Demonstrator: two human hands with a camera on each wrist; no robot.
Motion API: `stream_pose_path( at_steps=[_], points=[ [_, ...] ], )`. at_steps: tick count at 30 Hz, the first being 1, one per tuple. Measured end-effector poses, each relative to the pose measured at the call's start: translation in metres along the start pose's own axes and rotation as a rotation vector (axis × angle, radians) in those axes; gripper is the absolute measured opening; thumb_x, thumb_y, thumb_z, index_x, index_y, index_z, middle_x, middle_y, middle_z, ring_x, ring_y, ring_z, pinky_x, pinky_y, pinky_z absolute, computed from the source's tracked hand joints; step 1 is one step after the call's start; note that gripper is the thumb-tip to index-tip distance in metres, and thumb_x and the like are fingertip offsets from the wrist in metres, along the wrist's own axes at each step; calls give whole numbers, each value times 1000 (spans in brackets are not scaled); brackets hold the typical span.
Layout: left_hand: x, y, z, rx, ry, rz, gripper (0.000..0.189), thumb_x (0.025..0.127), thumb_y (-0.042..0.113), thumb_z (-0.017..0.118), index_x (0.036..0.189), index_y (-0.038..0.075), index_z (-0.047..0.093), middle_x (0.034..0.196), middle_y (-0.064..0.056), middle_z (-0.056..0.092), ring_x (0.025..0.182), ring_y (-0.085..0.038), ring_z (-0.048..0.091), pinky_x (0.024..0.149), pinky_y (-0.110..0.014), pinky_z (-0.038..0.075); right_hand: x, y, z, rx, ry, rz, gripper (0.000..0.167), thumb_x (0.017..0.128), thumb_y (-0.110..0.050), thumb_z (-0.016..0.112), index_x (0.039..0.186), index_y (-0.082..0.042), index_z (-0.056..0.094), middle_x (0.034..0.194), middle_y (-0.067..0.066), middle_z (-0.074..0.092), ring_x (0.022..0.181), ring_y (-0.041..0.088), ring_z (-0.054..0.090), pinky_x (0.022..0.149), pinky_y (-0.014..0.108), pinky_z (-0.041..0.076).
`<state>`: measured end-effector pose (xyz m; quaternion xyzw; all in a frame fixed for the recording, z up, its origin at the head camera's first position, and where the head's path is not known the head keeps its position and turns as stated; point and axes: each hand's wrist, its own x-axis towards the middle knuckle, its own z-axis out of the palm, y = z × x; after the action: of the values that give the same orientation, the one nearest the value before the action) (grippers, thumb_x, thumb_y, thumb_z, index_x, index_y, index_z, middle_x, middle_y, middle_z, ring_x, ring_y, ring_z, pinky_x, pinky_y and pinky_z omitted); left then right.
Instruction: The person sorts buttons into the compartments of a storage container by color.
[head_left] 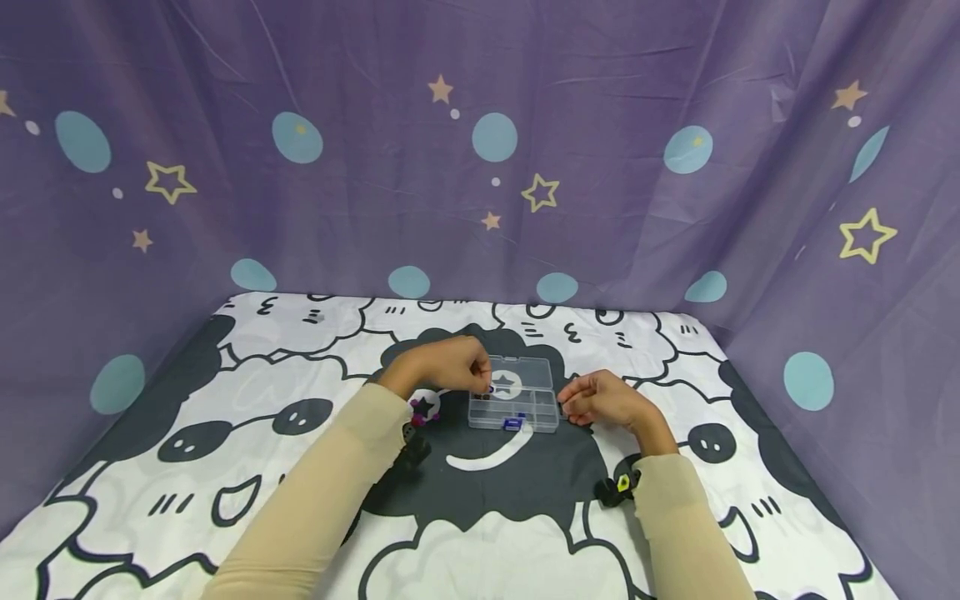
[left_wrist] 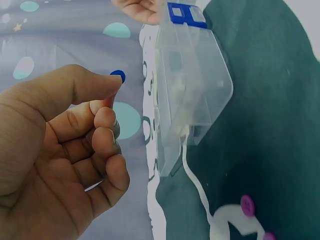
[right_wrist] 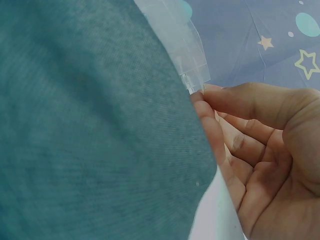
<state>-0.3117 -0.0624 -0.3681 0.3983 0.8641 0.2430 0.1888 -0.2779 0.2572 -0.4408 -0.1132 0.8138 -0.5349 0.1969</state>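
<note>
A clear plastic compartment box (head_left: 513, 410) lies with its lid (head_left: 534, 373) raised behind it and a blue latch (head_left: 513, 424) at its front. Over its left side, my left hand (head_left: 461, 362) pinches a small blue button (left_wrist: 118, 76) between thumb and forefinger, the other fingers curled. At the right side of the box, my right hand (head_left: 603, 398) has thumb and forefinger pinched at the edge of the clear plastic. In the right wrist view, those fingertips (right_wrist: 206, 94) meet at the box's corner, partly hidden by the blurred cloth.
Purple and magenta buttons (left_wrist: 247, 205) lie left of the box on the printed cloth (head_left: 480, 492). A patterned purple curtain (head_left: 390, 167) hangs behind and at both sides. Dark wrist devices (head_left: 615, 490) sit at the sleeve cuffs.
</note>
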Motion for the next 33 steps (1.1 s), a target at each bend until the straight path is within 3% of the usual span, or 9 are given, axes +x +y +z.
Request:
stream_pose_path(
  at_steps=[4, 12, 17, 20, 33],
  points=[
    [5, 4, 3, -2, -5, 6, 13, 96, 11, 68, 89, 5, 77, 75, -6, 68, 55, -9, 41, 56, -26, 37, 0, 0, 0, 2, 0, 2, 19, 93, 2, 67, 110, 10, 69, 88, 10, 73, 77, 19, 69, 72, 34, 59],
    [16, 10, 12, -49, -13, 18, 14, 94, 8, 68, 82, 9, 74, 62, 6, 52, 54, -9, 38, 55, -26, 36, 1, 0, 1, 12, -2, 6, 19, 93, 2, 67, 110, 10, 69, 88, 10, 73, 76, 19, 69, 72, 34, 59],
    [24, 14, 17, 17, -16, 68, 13, 92, 7, 70, 80, 13, 73, 62, 8, 53, 55, -6, 42, 57, -23, 38, 0, 0, 1, 13, 5, 13, 19, 93, 1, 68, 110, 10, 69, 87, 9, 73, 76, 18, 69, 72, 34, 59],
    [26, 16, 20, 7, -23, 82, 13, 91, 6, 71, 79, 13, 72, 63, 8, 52, 55, -5, 42, 57, -22, 38, -1, 0, 1, 13, 8, 14, 19, 93, 1, 68, 110, 10, 69, 87, 9, 73, 76, 18, 69, 71, 34, 59],
    [34, 17, 30, -9, -34, 64, 10, 93, 9, 71, 84, 13, 75, 66, 7, 58, 56, -7, 44, 58, -24, 42, -1, -2, 0, 13, 2, 8, 20, 93, 2, 67, 111, 10, 68, 88, 10, 73, 76, 19, 69, 72, 34, 59]
  ],
)
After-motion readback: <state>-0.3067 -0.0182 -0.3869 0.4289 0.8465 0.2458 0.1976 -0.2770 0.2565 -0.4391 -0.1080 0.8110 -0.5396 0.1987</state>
